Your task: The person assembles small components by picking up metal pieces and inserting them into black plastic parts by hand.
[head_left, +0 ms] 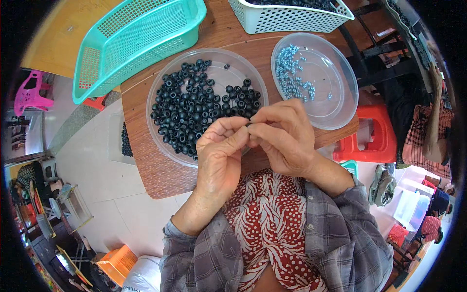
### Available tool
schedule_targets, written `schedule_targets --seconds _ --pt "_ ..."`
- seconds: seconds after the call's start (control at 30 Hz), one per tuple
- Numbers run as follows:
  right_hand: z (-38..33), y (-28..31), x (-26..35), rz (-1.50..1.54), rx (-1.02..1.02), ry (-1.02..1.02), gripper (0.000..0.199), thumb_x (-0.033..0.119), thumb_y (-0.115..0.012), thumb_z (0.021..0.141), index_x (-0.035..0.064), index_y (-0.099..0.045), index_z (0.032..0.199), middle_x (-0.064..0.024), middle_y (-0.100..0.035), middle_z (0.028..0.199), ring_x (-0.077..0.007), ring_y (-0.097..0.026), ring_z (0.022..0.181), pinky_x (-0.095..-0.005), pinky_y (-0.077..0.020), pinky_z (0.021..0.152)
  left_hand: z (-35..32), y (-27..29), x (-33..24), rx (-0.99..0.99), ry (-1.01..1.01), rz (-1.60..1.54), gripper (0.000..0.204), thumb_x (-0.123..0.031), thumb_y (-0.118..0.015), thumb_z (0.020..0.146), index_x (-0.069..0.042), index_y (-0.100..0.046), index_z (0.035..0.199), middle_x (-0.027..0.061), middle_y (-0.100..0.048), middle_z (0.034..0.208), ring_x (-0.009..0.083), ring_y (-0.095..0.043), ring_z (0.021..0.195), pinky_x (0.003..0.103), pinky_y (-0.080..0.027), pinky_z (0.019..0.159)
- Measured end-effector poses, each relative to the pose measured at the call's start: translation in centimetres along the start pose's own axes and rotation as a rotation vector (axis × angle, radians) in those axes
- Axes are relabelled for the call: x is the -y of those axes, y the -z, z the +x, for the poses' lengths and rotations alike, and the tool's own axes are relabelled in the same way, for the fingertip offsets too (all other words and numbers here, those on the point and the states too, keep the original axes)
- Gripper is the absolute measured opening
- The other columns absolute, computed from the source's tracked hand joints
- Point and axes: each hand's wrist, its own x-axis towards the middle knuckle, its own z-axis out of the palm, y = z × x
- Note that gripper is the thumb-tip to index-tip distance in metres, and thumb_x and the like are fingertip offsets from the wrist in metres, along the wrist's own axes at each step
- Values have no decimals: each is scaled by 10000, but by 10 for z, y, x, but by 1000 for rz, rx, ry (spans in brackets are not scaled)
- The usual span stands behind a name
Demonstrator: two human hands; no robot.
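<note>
Left hand (220, 153), right hand (287, 141), fingertips meeting; dark piece (249, 124) (seemingly pinched)

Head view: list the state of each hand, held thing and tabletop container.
Left hand: fingertips pinched
Right hand: fingertips pinched
Small dark piece: held, mostly hidden
Large round clear plastic tub: open, holding black round beads
Smaller round clear plastic tub: open, holding shiny blue spirals
Turquoise rectangular plastic basket: open
White perforated plastic basket: open, holding dark pieces
</note>
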Motion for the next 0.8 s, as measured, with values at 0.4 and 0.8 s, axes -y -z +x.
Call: schedule_targets --seconds 0.4,0.8 --pt "13 -3 5 221 77 -126 201 14 -726 669 12 -626 842 -110 -623 899 -245 -561 785 -334 -439 665 -6 7 -10 5 -136 47 150 33 -661 808 11 -597 941 75 -638 902 142 -607 756 245 -506 691" --pt "18 -12 6 194 52 -140 177 -16 -707 673 25 -630 828 -94 -624 878 -243 -559 764 -338 -438 647 -4 10 -15 -10 -263 119 181 50 -653 805 27 -603 977 91 -638 928 141 -614 796 266 -531 740"
